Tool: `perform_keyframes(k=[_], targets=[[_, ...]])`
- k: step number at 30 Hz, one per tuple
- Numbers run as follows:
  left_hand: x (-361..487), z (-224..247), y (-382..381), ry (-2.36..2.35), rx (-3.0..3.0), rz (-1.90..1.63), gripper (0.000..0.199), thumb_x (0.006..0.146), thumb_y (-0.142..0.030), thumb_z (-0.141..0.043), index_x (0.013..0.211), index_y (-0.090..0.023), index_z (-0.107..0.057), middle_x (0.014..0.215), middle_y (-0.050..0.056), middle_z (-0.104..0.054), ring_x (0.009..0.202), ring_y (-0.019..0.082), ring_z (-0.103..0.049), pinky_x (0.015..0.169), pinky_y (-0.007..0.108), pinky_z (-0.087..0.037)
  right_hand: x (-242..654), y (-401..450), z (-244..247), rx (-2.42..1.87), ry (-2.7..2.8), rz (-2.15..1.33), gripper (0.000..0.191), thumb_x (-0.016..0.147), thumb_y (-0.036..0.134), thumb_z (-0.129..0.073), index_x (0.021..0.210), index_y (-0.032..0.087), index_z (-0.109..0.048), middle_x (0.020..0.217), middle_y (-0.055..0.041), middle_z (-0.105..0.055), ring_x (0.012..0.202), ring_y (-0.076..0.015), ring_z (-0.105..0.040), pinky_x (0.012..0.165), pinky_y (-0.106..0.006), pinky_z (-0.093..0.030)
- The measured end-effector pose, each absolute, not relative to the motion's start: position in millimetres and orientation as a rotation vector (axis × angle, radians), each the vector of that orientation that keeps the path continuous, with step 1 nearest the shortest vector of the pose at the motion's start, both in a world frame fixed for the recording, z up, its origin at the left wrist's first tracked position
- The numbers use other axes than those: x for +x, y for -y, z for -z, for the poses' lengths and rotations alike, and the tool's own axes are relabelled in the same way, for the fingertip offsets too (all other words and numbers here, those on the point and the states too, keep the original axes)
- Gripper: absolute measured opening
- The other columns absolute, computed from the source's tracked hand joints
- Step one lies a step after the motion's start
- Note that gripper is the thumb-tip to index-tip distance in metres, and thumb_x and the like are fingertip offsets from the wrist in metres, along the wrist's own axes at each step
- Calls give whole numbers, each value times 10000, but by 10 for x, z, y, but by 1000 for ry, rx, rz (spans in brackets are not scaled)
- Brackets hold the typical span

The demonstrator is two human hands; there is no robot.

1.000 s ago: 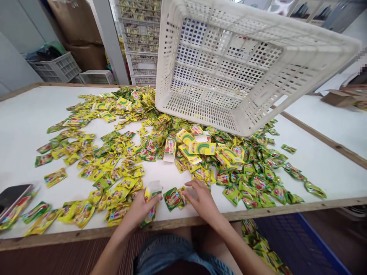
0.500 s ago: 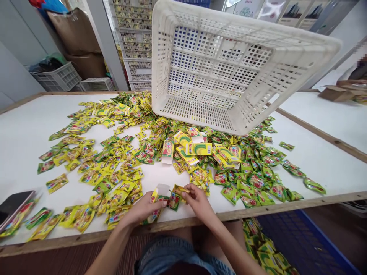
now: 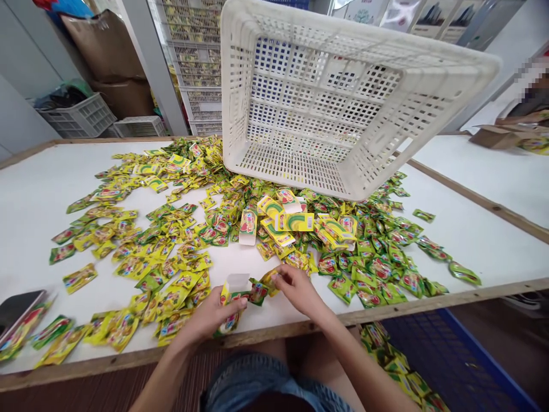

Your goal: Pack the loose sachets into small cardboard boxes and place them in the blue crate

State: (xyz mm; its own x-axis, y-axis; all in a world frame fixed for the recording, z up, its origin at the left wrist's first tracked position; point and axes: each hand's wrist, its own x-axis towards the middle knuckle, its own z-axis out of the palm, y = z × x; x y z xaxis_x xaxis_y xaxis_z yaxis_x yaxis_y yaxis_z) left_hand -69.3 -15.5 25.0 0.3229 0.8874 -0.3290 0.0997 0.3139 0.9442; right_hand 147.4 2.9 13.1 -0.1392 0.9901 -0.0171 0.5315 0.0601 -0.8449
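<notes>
My left hand (image 3: pixel 214 312) is closed around a small yellow-and-green carton (image 3: pixel 235 283), with its white flap standing open at the top. Just right of the carton's opening is a green candy sachet (image 3: pixel 258 293); whether it touches the carton I cannot tell. My right hand (image 3: pixel 295 289) pinches a yellow candy sachet (image 3: pixel 270 281) beside the green one, partly covered by its fingers. Beyond both hands, several printed cartons (image 3: pixel 295 222) lie on a heap of loose sachets. Yellow sachets (image 3: pixel 180 286) spread to the left, green ones (image 3: pixel 381 269) to the right.
A large white plastic crate (image 3: pixel 360 191) stands tilted on its side on the heap behind. A phone (image 3: pixel 19 315) lies at the left table edge. Below the table on the right is a blue crate (image 3: pixel 454 355) near more sachets. At far right is another person.
My right hand, still pinching the yellow sachet, has turned and risen slightly. The green sachet now sits nearer the carton in my left hand. The whole view has shifted a little.
</notes>
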Motion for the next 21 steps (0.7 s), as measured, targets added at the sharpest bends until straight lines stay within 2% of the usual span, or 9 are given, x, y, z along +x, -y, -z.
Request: perform_keyframes(k=[3,9,12,15,17,21], targets=[[-625,-245,157,-1132,1259,-672,416,700,-381,-639,1046,-150,-632,1046,93,-679,1003,271,-597,917,376,-427,1417,-82,-195,-1487,1939,-974,176,800,268,-517,675,174,-598,621,11,-542,576,-118,-476,531,-217,-342],[-535,-161,193,-1103,1333,-692,380,747,-348,-593,1081,-169,-620,1059,71,-674,1002,256,-594,922,355,-416,1330,-97,-74,-1548,1893,-1035,164,807,241,-504,687,166,-586,581,20,-560,531,-108,-468,506,-205,-321],[-540,-129,185,-1098,1296,-703,356,736,-345,-603,1049,-179,-644,999,56,-695,928,253,-618,862,339,-452,1311,-67,-9,-1519,1845,-1105,163,809,243,-501,702,164,-595,603,16,-572,553,-111,-488,517,-205,-340],[-552,-118,167,-1051,1217,-736,336,717,-344,-624,1005,-175,-666,952,57,-704,865,246,-627,832,332,-464,1281,-12,57,-1446,1764,-1246,102,766,248,-565,815,169,-606,705,7,-620,619,-124,-532,553,-210,-382],[-557,-116,165,-1022,1128,-755,342,714,-346,-631,997,-157,-663,966,70,-696,874,244,-621,841,334,-458,1254,22,110,-1410,1703,-1307,181,708,224,-626,879,176,-593,769,5,-641,673,-138,-558,584,-218,-407],[-560,-82,188,-1035,953,-800,386,691,-355,-665,1002,-129,-636,957,87,-686,893,233,-610,840,316,-452,1243,28,145,-1457,1594,-1236,140,703,178,-603,842,178,-586,762,3,-641,710,-157,-576,645,-246,-437]])
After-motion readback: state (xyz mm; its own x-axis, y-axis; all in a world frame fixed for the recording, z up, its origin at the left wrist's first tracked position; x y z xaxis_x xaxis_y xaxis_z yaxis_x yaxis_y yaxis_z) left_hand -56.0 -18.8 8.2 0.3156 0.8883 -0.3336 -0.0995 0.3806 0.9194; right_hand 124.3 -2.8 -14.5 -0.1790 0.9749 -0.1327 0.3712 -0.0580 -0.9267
